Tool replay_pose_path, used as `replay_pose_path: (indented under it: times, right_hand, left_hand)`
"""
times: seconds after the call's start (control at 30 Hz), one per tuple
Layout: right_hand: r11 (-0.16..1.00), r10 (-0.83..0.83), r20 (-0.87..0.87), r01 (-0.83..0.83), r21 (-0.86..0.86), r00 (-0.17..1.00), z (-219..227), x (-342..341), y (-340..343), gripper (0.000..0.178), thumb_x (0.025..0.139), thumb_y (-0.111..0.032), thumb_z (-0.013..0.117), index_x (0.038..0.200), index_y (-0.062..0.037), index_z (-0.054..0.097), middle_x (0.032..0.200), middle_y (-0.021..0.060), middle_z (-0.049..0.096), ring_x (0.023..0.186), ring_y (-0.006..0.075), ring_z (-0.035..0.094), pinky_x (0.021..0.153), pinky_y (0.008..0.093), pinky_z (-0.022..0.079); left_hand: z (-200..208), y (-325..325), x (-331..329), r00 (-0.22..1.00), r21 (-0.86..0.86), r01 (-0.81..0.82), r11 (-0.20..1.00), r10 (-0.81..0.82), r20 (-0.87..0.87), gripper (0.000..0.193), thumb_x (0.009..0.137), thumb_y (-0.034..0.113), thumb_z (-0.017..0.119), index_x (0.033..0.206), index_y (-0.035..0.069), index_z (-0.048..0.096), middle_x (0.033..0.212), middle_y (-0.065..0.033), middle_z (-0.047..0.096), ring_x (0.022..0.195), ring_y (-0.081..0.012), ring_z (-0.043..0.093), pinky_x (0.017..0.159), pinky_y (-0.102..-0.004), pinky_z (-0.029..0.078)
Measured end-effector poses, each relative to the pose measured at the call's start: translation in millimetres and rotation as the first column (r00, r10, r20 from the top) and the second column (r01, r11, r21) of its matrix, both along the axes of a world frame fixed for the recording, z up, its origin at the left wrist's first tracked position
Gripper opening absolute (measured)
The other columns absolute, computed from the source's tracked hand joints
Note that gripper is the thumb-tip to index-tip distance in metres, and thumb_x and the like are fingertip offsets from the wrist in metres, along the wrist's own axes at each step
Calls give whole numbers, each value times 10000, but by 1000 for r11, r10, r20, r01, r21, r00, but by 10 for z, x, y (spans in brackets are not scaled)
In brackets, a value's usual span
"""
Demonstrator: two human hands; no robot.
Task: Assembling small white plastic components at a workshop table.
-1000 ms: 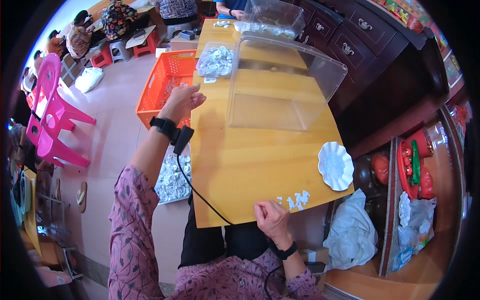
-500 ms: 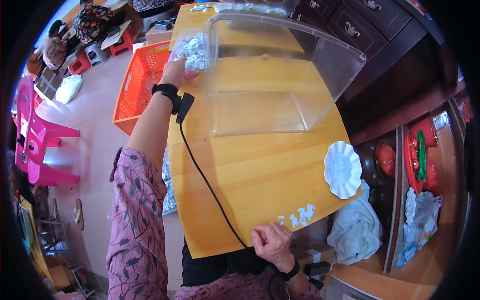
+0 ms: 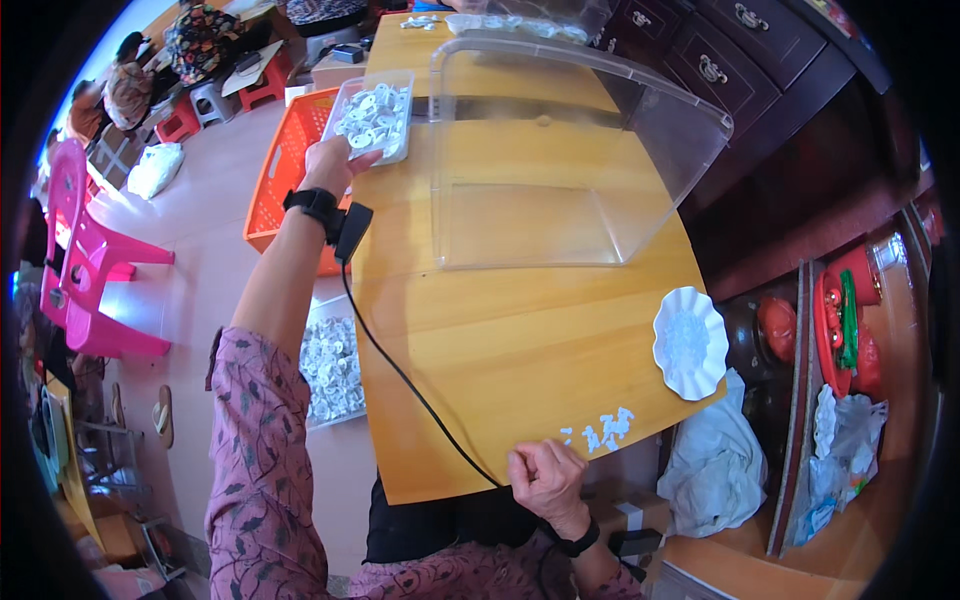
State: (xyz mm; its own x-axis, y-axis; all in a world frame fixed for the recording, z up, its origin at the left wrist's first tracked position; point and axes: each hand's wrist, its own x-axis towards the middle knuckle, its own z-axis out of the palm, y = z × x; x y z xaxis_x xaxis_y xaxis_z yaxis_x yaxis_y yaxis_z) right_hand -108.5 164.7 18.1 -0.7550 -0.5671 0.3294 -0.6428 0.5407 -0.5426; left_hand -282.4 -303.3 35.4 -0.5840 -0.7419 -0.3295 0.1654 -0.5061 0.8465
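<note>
Shifted across the left edge of the yellow wooden bench (image 3: 500, 340), a clear rectangular plastic tub (image 3: 397, 154) of white ring-shaped parts (image 3: 370, 112) now seems held: the left hand's (image 3: 332, 164) grip pinches its near end; the right hand (image 3: 548, 480) curls, apparently empty.

A pink chair (image 3: 105, 245) is standing on the floor (image 3: 230, 200), well out from the counter's (image 3: 500, 350) left edge. Two slippers (image 3: 163, 415) are lying out from the near left corner. Toward the far left, a white bag (image 3: 155, 170) is resting, with people (image 3: 200, 45) sitting behind it. Dark drawers (image 3: 700, 85) are flanking the right edge; a pale sack (image 3: 712, 470) is slumping by the near right corner.
</note>
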Motion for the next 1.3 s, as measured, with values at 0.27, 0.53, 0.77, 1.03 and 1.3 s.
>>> replay_pose_path:
  times: [0.27, 0.53, 0.77, 1.03, 1.3]
  right_hand:
    - [993, 99, -6, -99, -71, 995, 35, 99, -159, 106, 780, -54, 714, 782, -89, 615, 632, 60, 564, 555, 264, 600, 507, 373, 474]
    - [979, 163, 90, -150, -135, 982, 21, 220, -118, 143, 808, -19, 710, 935, -27, 643, 736, 84, 590, 534, 205, 581, 497, 331, 473]
    - [895, 338, -152, -367, -255, 929, 621, 403, -532, 513, 791, -70, 786, 1266, -41, 594, 1312, 162, 562, 1025, 303, 672, 806, 346, 587]
    - [903, 383, -159, -405, -140, 910, 847, 29, -525, 615, 841, -280, 786, 1344, -46, 522, 1328, 171, 538, 1100, 343, 647, 833, 378, 580]
    - [936, 323, -276, -349, -51, 905, 1114, -701, -569, 452, 787, -264, 820, 1158, -84, 636, 1208, 112, 599, 1004, 339, 669, 809, 409, 568]
  left_hand:
    - [552, -130, 2047, 995, -219, -16, 976, 37, 91, 211, 903, 22, 528, 976, -165, 461, 995, -211, 575, 826, -395, 721, 745, -381, 636]
    - [572, 915, 3562, 965, -208, 86, 974, -29, 261, 314, 901, 107, 553, 1109, -112, 469, 963, -185, 617, 713, -283, 713, 707, -386, 634]
    - [715, 1612, 3621, 946, -94, 284, 954, -263, 192, 343, 903, 67, 504, 1189, -123, 511, 956, -192, 673, 697, -235, 707, 615, -315, 625]
    - [712, 1991, 2823, 886, 46, 460, 887, -462, 49, 313, 938, 76, 544, 1183, -118, 532, 1022, -194, 674, 817, -266, 720, 685, -322, 628]
    - [394, 2200, 1929, 795, 265, 595, 759, -510, -327, 320, 947, 29, 517, 1169, -199, 485, 1065, -274, 633, 889, -345, 707, 769, -326, 638]
